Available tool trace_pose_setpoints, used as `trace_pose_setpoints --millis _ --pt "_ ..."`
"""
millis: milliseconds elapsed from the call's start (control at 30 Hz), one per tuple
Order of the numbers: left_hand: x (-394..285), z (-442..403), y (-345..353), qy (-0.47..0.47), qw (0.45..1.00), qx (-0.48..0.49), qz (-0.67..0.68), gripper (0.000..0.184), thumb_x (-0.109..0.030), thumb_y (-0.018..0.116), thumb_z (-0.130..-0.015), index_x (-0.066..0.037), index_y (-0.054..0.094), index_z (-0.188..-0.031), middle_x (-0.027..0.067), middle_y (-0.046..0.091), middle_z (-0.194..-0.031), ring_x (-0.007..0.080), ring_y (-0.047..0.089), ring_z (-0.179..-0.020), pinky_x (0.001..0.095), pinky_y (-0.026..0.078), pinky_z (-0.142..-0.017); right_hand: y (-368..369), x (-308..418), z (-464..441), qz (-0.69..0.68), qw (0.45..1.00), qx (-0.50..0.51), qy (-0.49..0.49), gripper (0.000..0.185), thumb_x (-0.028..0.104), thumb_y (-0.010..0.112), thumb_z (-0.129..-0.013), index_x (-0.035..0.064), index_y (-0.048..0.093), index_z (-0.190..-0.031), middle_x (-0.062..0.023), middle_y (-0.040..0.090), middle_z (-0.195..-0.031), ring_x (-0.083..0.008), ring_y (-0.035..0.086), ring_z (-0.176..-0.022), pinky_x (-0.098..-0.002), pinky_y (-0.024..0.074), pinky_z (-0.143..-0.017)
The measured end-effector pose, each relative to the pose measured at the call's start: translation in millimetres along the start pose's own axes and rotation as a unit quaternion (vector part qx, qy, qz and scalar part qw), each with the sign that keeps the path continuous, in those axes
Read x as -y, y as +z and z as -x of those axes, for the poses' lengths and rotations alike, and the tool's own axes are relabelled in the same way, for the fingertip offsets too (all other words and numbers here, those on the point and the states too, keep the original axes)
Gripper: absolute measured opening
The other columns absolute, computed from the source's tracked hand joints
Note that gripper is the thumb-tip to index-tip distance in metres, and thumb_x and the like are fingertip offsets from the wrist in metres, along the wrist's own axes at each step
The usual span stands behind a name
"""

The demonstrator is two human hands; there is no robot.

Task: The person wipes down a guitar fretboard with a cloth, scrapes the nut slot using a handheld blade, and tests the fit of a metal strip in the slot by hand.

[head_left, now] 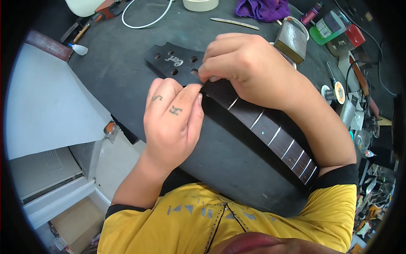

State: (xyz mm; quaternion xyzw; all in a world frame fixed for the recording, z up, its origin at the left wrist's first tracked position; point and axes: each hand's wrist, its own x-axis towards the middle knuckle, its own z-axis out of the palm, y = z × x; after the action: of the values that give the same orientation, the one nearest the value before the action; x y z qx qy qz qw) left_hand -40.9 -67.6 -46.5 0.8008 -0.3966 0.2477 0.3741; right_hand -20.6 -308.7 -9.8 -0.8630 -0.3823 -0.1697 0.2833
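A dark guitar neck (277, 137) lies slantwise on the bench. Its black headstock (168, 59), with several tuner holes and a pale logo, points to the upper left. My left hand (173, 116) is closed at the near side of the neck, where headstock and fretboard meet. From the far side my right hand (243, 63) bends over the same spot, its thumb and fingers pinched together. The two sets of fingertips nearly meet there. Whatever sits between them is too small and too covered to name. Silver frets show on the bare fretboard toward the lower right.
Beyond the neck lie a metal block (292, 40), a purple cloth (263, 9), a thin metal strip (234, 23) and a tape roll (201, 4). A green bottle (325, 30) and a solder spool (339, 92) stand at right. A small glue bottle (79, 49) lies at left.
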Motion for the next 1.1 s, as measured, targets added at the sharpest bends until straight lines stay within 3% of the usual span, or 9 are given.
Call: trace_pose_setpoints --millis 133,333,633,833,933,1100 --pt "1.0 -0.1 2.5 -0.039 0.999 -0.022 0.018 0.018 0.010 0.078 -0.096 0.006 0.079 -0.113 0.0115 0.060 -0.086 0.0246 0.057 -0.075 0.0362 0.045 -0.069 8.8 -6.3 -0.2 -0.018 0.998 -0.058 -0.006 0.020 -0.004 0.076 -0.082 0.0058 0.082 -0.098 -0.0069 0.077 -0.095 -0.0317 0.074 -0.095 -0.0425 0.0614 -0.083" --pt "-0.5 -3.4 4.6 -0.042 0.999 -0.017 0.016 0.019 0.009 0.078 -0.096 0.006 0.079 -0.114 0.0118 0.061 -0.088 0.0241 0.058 -0.077 0.0362 0.046 -0.069 0.9 -6.2 1.7 0.000 1.000 -0.027 0.013 0.021 -0.004 0.075 -0.085 0.0053 0.082 -0.103 -0.0089 0.077 -0.103 -0.0323 0.075 -0.098 -0.0424 0.0620 -0.085" --pt "-1.0 -4.9 7.7 -0.030 0.999 -0.020 0.000 0.019 0.009 0.079 -0.094 0.005 0.080 -0.112 0.0108 0.060 -0.085 0.0256 0.057 -0.076 0.0379 0.046 -0.069 1.2 -5.1 4.4 0.007 0.999 -0.046 -0.001 0.018 -0.002 0.076 -0.087 0.0052 0.081 -0.101 -0.0093 0.077 -0.101 -0.0331 0.075 -0.098 -0.0426 0.0624 -0.085" --pt "-1.9 -5.6 7.6 -0.008 1.000 -0.014 -0.003 0.020 0.010 0.079 -0.093 0.005 0.080 -0.112 0.0110 0.059 -0.085 0.0266 0.057 -0.076 0.0389 0.046 -0.071 4.1 -6.0 6.8 0.001 0.998 -0.058 0.001 0.018 -0.004 0.077 -0.084 0.0054 0.082 -0.098 -0.0094 0.078 -0.097 -0.0328 0.075 -0.095 -0.0425 0.0624 -0.083" --pt "-2.3 -6.2 6.5 0.000 1.000 -0.004 0.011 0.020 0.010 0.079 -0.093 0.005 0.080 -0.113 0.0111 0.059 -0.085 0.0269 0.056 -0.076 0.0389 0.046 -0.071 -2.3 -5.9 6.0 -0.035 0.998 -0.015 0.047 0.021 -0.007 0.075 -0.082 0.0057 0.082 -0.096 -0.0094 0.078 -0.094 -0.0333 0.076 -0.092 -0.0428 0.0624 -0.082" --pt "-1.2 -5.9 8.0 -0.017 1.000 -0.017 0.011 0.020 0.010 0.079 -0.093 0.006 0.079 -0.113 0.0113 0.058 -0.084 0.0267 0.056 -0.076 0.0384 0.046 -0.071 5.8 -9.5 1.3 -0.020 0.998 -0.056 0.026 0.023 -0.009 0.074 -0.079 0.0058 0.083 -0.095 -0.0097 0.078 -0.092 -0.0333 0.076 -0.091 -0.0431 0.0622 -0.080"
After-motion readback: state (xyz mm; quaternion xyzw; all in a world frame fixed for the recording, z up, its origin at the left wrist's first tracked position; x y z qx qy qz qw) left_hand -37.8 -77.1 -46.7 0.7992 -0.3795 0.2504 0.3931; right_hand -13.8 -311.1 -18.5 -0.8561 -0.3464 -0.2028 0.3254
